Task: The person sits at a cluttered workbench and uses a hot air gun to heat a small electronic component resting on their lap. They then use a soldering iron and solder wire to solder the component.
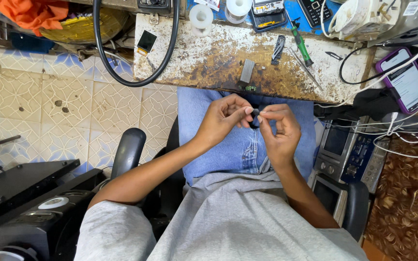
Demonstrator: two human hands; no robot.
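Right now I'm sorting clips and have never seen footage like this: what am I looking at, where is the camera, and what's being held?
The single picture comes from a camera worn on a person's head, looking down at their lap. No machine is involved. The left hand and right hand meet over blue jeans, pinching a small dark part between the fingertips; it is too small to identify. Ahead lies a worn, rust-stained workbench carrying a green-handled screwdriver, tweezers, a small grey component and a looping black cable. A purple-cased phone lies to the right.
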